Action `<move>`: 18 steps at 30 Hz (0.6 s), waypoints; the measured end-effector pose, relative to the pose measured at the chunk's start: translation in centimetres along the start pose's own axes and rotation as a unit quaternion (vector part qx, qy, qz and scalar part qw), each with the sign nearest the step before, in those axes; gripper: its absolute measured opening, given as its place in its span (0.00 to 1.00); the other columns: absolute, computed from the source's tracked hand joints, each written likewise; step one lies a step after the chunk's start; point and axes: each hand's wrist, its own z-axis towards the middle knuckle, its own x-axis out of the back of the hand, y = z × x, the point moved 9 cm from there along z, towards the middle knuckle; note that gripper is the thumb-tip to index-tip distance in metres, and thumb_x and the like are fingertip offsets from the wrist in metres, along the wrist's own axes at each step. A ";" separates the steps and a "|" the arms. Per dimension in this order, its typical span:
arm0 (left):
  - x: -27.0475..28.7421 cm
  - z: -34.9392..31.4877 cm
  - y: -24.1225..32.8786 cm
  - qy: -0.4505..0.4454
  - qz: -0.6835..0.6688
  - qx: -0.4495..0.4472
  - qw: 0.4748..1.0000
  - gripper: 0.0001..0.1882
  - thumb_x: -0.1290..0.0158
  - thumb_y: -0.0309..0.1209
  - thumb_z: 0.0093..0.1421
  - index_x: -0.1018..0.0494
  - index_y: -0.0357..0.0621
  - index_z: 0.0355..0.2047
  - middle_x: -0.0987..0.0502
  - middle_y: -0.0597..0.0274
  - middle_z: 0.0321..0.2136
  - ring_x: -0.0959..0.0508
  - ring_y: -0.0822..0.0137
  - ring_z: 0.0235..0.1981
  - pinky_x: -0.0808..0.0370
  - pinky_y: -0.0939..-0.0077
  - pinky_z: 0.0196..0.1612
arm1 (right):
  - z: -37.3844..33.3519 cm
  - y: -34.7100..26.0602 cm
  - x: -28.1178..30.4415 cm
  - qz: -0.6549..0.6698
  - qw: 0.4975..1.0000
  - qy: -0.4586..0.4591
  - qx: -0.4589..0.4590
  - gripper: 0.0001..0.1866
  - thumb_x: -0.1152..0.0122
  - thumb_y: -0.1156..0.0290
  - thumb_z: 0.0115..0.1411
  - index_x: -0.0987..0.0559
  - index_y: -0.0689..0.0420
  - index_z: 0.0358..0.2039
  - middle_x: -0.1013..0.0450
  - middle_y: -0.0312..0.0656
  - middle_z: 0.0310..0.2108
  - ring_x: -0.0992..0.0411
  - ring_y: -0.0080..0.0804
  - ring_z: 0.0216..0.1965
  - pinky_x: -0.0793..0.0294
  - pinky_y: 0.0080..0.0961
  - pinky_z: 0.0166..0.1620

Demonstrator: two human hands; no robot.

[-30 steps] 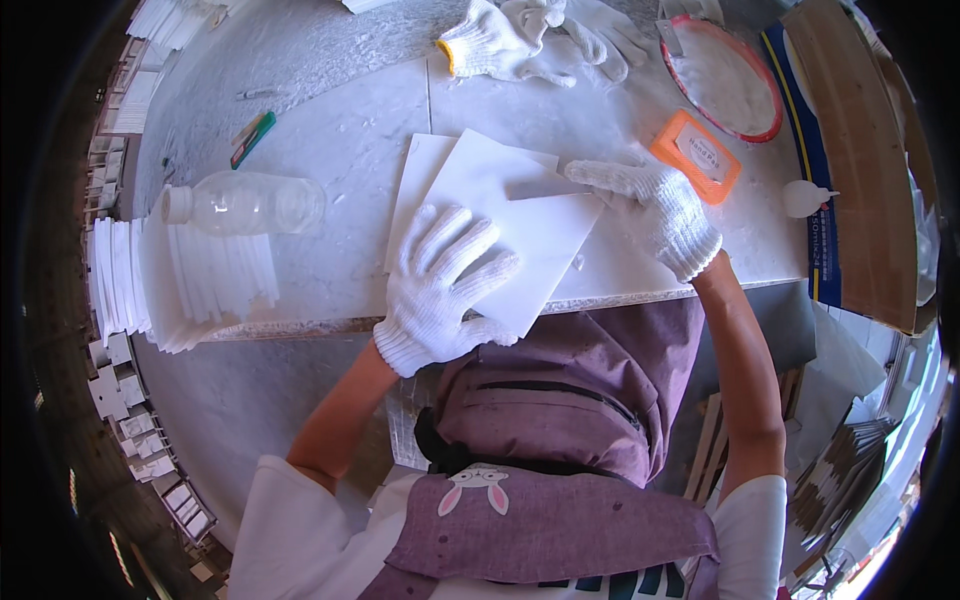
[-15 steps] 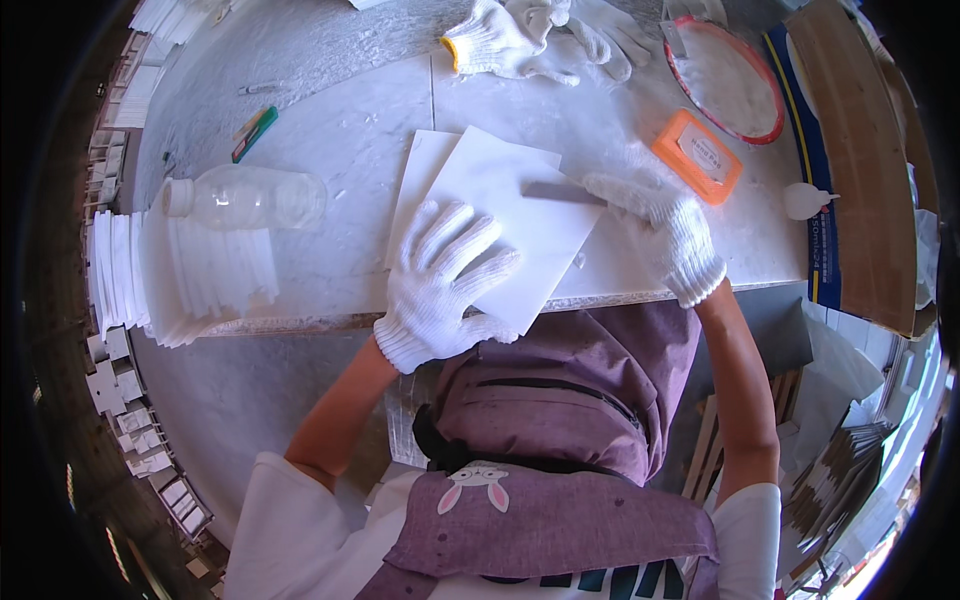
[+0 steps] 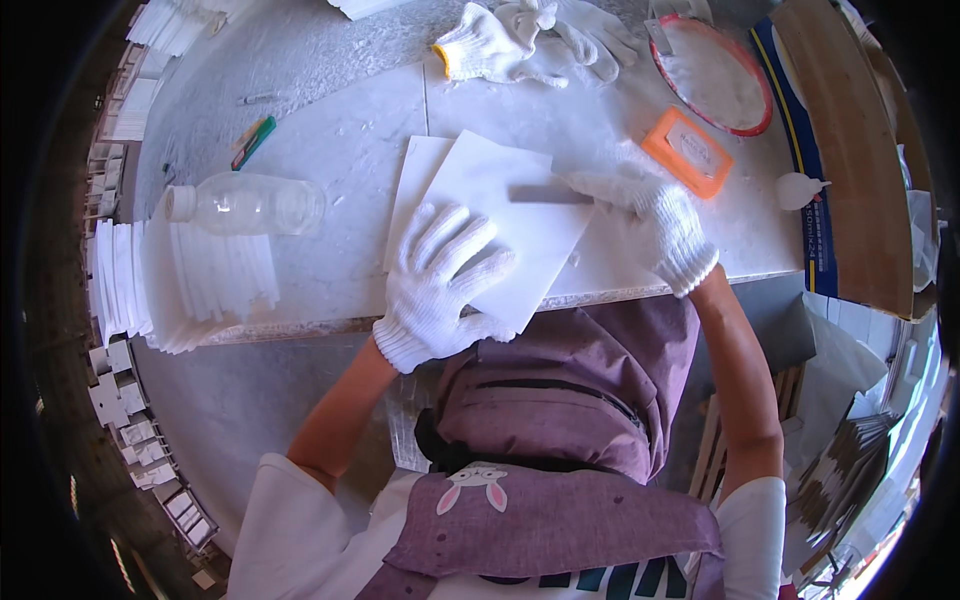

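Note:
Two thin white sheets [image 3: 520,165], one partly over the other and turned at an angle, lie by the bench's front edge. My left hand [image 3: 447,285], in a white knitted glove, rests on them with fingers spread and palm down. My right hand [image 3: 650,220], gloved likewise, is closed just right of the sheets. It grips a flat grey blade [image 3: 540,193] that stretches leftward across the top sheet; its handle is hidden in the fingers. Motion smears the blade and the right fingertips. I cannot tell whether the blade touches the sheet.
To the left are a clear plastic bottle [image 3: 245,203], stacked white sheets [image 3: 222,270] and a green cutter [image 3: 257,140]. Spare gloves [image 3: 495,48] lie at the back. On the right: an orange box [image 3: 688,152], a red-rimmed round sieve [image 3: 715,75], a small white squeeze bottle [image 3: 800,191], a cardboard box [image 3: 850,150].
My right hand and the grey blade have shifted slightly left over the top sheet. My left hand stays spread on the sheets. The whole view has tilted a little.

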 end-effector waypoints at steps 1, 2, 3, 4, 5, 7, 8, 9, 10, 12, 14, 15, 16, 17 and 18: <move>0.0 0.0 0.0 -0.005 0.005 0.000 1.000 0.37 0.46 0.68 0.49 0.23 0.57 0.50 0.32 0.58 0.57 0.37 0.49 0.62 0.46 0.44 0.67 | 0.2 0.1 0.0 0.010 1.000 -0.002 -0.004 0.18 0.49 0.77 0.60 0.20 0.52 0.50 0.22 0.50 0.38 0.22 0.47 0.35 0.23 0.34 0.40; 0.0 0.0 0.1 -0.009 0.010 0.000 1.000 0.37 0.46 0.68 0.49 0.23 0.57 0.50 0.32 0.58 0.57 0.36 0.49 0.62 0.46 0.44 0.67 | -0.2 0.1 0.0 0.006 1.000 0.014 0.005 0.18 0.49 0.77 0.60 0.19 0.52 0.50 0.22 0.50 0.38 0.22 0.47 0.35 0.23 0.34 0.40; 0.0 0.1 0.1 -0.012 0.017 0.001 1.000 0.37 0.47 0.68 0.49 0.23 0.57 0.50 0.32 0.58 0.57 0.36 0.49 0.62 0.45 0.44 0.67 | -0.3 0.2 -0.2 0.002 0.999 0.028 0.018 0.18 0.48 0.77 0.60 0.19 0.52 0.50 0.22 0.50 0.37 0.22 0.47 0.34 0.23 0.35 0.40; 0.1 0.2 0.1 -0.009 0.016 0.000 1.000 0.37 0.47 0.68 0.50 0.23 0.57 0.50 0.32 0.58 0.57 0.36 0.50 0.62 0.46 0.44 0.67 | -0.5 0.1 -0.1 -0.003 0.999 0.043 0.030 0.18 0.48 0.77 0.60 0.19 0.52 0.49 0.22 0.50 0.37 0.23 0.47 0.34 0.24 0.35 0.40; 0.1 0.3 0.1 -0.005 0.016 -0.001 1.000 0.37 0.48 0.69 0.50 0.23 0.57 0.50 0.32 0.58 0.57 0.36 0.50 0.62 0.46 0.44 0.67 | -0.9 0.1 -0.2 -0.007 0.999 0.037 0.021 0.18 0.48 0.77 0.60 0.20 0.52 0.50 0.22 0.50 0.37 0.23 0.48 0.34 0.24 0.35 0.40; 0.0 0.1 0.1 -0.002 0.017 -0.001 1.000 0.37 0.48 0.69 0.50 0.23 0.57 0.50 0.31 0.58 0.57 0.36 0.50 0.62 0.46 0.44 0.67 | -1.6 -0.1 -0.3 -0.019 1.000 0.023 0.004 0.18 0.49 0.77 0.61 0.20 0.52 0.50 0.22 0.50 0.37 0.23 0.48 0.34 0.24 0.34 0.40; 0.0 0.0 0.0 -0.004 0.018 0.000 1.000 0.37 0.49 0.69 0.50 0.23 0.57 0.50 0.31 0.58 0.57 0.36 0.50 0.62 0.46 0.44 0.67 | -1.4 -0.2 -0.5 -0.028 0.999 0.020 0.017 0.18 0.49 0.77 0.61 0.20 0.52 0.50 0.22 0.49 0.37 0.23 0.48 0.34 0.24 0.34 0.40; -0.1 -0.1 0.1 -0.009 0.018 -0.002 1.000 0.37 0.49 0.69 0.51 0.23 0.56 0.50 0.31 0.58 0.57 0.36 0.50 0.62 0.46 0.44 0.67 | -1.2 0.0 -0.6 -0.036 0.999 0.018 0.026 0.18 0.49 0.76 0.61 0.20 0.52 0.51 0.22 0.49 0.37 0.23 0.48 0.34 0.24 0.34 0.41; -0.1 0.0 0.1 -0.010 0.023 -0.004 1.000 0.38 0.49 0.69 0.51 0.23 0.56 0.50 0.31 0.58 0.57 0.36 0.50 0.62 0.46 0.43 0.67 | -1.0 0.1 -0.7 -0.045 0.998 0.017 0.035 0.18 0.48 0.76 0.61 0.20 0.52 0.51 0.22 0.49 0.37 0.23 0.48 0.34 0.24 0.34 0.41; 0.0 0.2 0.1 -0.011 0.034 -0.005 0.999 0.38 0.49 0.69 0.50 0.23 0.56 0.50 0.31 0.58 0.57 0.36 0.50 0.62 0.46 0.43 0.67 | -0.4 0.6 -0.1 -0.023 0.999 0.031 0.019 0.18 0.48 0.75 0.61 0.21 0.51 0.51 0.22 0.47 0.38 0.23 0.48 0.35 0.24 0.34 0.41; -0.2 0.0 0.1 -0.013 0.017 0.006 1.000 0.36 0.47 0.67 0.49 0.23 0.59 0.51 0.32 0.58 0.58 0.37 0.51 0.63 0.49 0.43 0.68 | -0.6 0.5 0.0 -0.015 0.998 0.053 0.007 0.19 0.47 0.74 0.61 0.20 0.49 0.51 0.22 0.46 0.39 0.23 0.47 0.35 0.24 0.35 0.42; -0.2 0.1 0.0 -0.013 0.009 0.013 1.000 0.35 0.45 0.65 0.48 0.23 0.60 0.52 0.33 0.58 0.58 0.38 0.52 0.64 0.50 0.44 0.69 | -1.0 0.4 -0.3 -0.014 0.999 0.043 0.002 0.19 0.47 0.74 0.61 0.21 0.49 0.52 0.22 0.46 0.40 0.23 0.47 0.36 0.24 0.35 0.42; -0.2 0.1 0.1 -0.013 0.015 0.009 1.000 0.36 0.47 0.67 0.49 0.23 0.59 0.51 0.32 0.58 0.58 0.38 0.51 0.63 0.49 0.43 0.68 | -1.4 0.4 -0.5 -0.013 0.999 0.033 -0.002 0.19 0.47 0.74 0.61 0.21 0.48 0.52 0.22 0.46 0.40 0.23 0.47 0.36 0.24 0.35 0.42; -0.1 0.1 0.1 -0.013 0.021 0.005 1.000 0.37 0.49 0.68 0.50 0.23 0.57 0.51 0.32 0.58 0.58 0.37 0.50 0.63 0.48 0.43 0.68 | -1.8 0.3 -0.7 -0.012 1.000 0.023 -0.007 0.19 0.47 0.74 0.61 0.21 0.48 0.52 0.22 0.46 0.40 0.23 0.47 0.36 0.24 0.35 0.42; -0.2 0.0 0.1 -0.013 0.025 0.000 1.000 0.39 0.50 0.70 0.51 0.23 0.56 0.50 0.31 0.58 0.57 0.37 0.50 0.63 0.47 0.43 0.68 | -1.8 -0.2 -0.7 -0.021 1.000 0.009 -0.015 0.19 0.47 0.74 0.61 0.20 0.46 0.52 0.22 0.46 0.40 0.23 0.47 0.38 0.24 0.33 0.44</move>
